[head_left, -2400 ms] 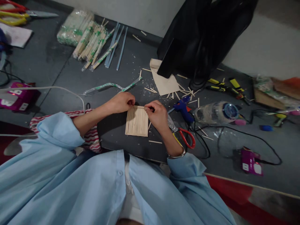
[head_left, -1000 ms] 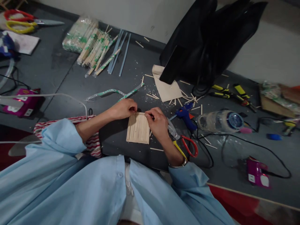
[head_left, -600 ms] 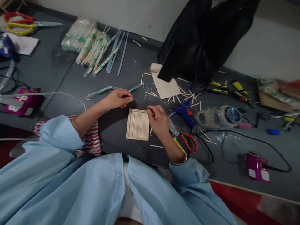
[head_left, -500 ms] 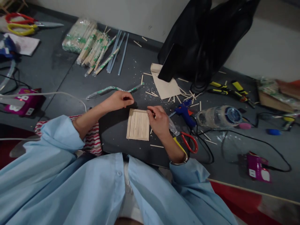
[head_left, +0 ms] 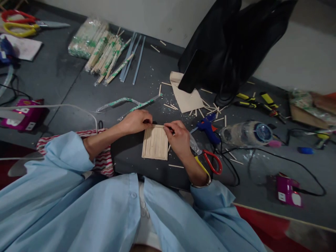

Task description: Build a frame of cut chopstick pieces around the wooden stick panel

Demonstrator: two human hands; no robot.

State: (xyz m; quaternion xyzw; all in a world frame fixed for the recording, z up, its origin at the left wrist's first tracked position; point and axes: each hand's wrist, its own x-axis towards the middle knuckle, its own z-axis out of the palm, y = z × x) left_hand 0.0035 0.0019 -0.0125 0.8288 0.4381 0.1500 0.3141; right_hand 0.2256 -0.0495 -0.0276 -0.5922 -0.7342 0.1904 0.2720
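Note:
A square panel of pale wooden sticks (head_left: 155,145), laid side by side with thin sticks along its edges, lies flat on the dark table in front of me. My left hand (head_left: 138,121) is closed at its far left corner, thumb and fingertips on the edge. At the far right corner, my right hand (head_left: 178,135) pinches the same edge. A thin edge stick shows between the two hands; whether it is fixed to the panel I cannot tell. Close to the right hand are a blue glue gun (head_left: 208,128) and red-and-yellow-handled scissors (head_left: 214,162), partly under my wrist.
Wrapped chopsticks (head_left: 110,57) lie at the back left beside blue-grey strips (head_left: 138,61). Cut stick pieces are scattered around a brown paper sheet (head_left: 187,98). On the right are a plastic bottle (head_left: 240,133), cables, yellow-black tools (head_left: 245,101) and a purple box (head_left: 288,190). A black bag (head_left: 231,45) stands behind.
My left hand has moved down and right onto the panel's far left corner, uncovering more of an empty chopstick wrapper. My right hand has stayed at the far right corner.

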